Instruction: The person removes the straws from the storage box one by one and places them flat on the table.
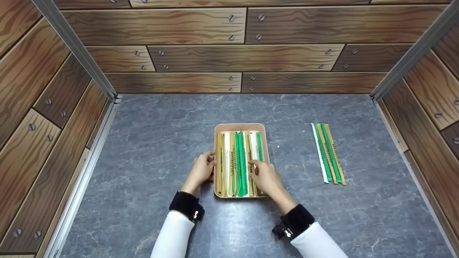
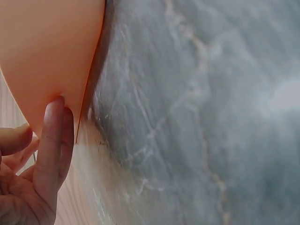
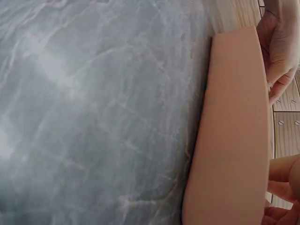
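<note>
1. Wood-grain walls [image 1: 196, 27] with printed screw heads enclose the work area on three sides.
2. Grey, marble-patterned table surface [image 1: 150, 136] forms the floor of the area and reflects light near its front centre.
3. Metal posts [image 1: 81, 53] stand at the two rear corners.
4. White sleeves [image 1: 174, 234] cover both forearms, which enter from the front edge.
5. Peach-coloured tray [image 1: 239, 126] sits near the centre of the table surface, its long sides running front to back. Its smooth outer wall shows in both wrist views.
6. Packed sticks [image 1: 241, 165] in green, white and tan wrappers lie lengthwise inside the tray, side by side.
7. Loose row of sticks [image 1: 327, 154] lies on the table surface to the right, well apart from the tray. Order from left: white, green, tan, green, tan.
8. Right hand [image 1: 267, 177] reaches over the tray's right rim, index finger and thumb apart at the packed sticks. Whether it pinches one cannot be told.
9. Left hand [image 1: 199, 170] rests at the tray's left side; straight fingers touch the outer wall.
10. Black bands [image 1: 184, 203] wrap both wrists, each carrying a small dark device.
</note>
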{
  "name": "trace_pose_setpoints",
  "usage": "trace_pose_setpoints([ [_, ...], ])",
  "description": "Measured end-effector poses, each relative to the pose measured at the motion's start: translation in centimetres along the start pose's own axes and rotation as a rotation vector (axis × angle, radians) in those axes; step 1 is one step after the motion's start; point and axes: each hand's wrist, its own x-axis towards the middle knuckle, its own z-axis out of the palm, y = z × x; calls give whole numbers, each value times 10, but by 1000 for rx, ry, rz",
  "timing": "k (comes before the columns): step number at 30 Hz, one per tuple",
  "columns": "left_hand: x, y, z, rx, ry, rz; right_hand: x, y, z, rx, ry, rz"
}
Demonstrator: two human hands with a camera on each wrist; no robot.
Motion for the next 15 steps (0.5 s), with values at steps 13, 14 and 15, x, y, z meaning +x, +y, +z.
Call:
trace_pose_setpoints([
  [13, 1, -1, 1, -33, -12, -18, -6, 17, -35, 173, 133, -46],
  [14, 1, -1, 0, -25, -8, -7, -6, 20, -38, 167, 158, -59],
  [15, 1, -1, 0, -16, -5, 4, -7, 24, -41, 157, 180, -68],
])
